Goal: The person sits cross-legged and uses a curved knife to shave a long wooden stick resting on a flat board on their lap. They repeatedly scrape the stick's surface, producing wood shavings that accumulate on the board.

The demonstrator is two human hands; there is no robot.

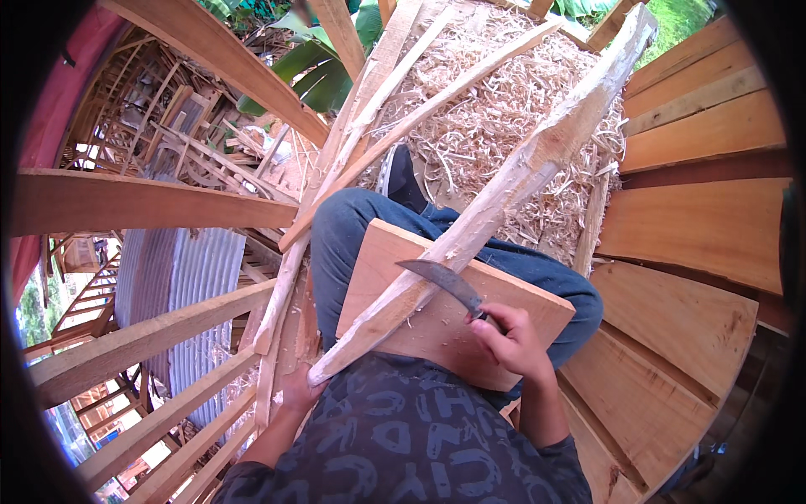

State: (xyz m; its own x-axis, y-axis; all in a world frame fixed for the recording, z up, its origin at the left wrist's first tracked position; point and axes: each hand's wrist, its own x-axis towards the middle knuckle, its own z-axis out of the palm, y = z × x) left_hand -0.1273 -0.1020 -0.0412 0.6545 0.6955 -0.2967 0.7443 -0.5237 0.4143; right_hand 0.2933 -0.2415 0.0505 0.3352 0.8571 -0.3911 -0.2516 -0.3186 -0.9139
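Note:
A long, pale wooden pole (478,217), stripped of bark and rough-hewn, slants from my lap toward the far right. It lies across a square wooden board (361,277) resting on my thighs. At the pole's near end, by my waist, my left hand (295,392) is closed around it, its fingers partly hidden. My right hand (510,338) grips the short dark handle of a curved knife (445,280). The sickle-like blade points left, over the board, with its tip at the pole's near part.
Curly wood shavings (470,126) cover the floor beyond my knees. Slatted wooden boards (697,218) form a wall on my right. Wooden rails (151,202) and long sticks (285,294) stand close on my left, with corrugated metal sheets (197,286) past them.

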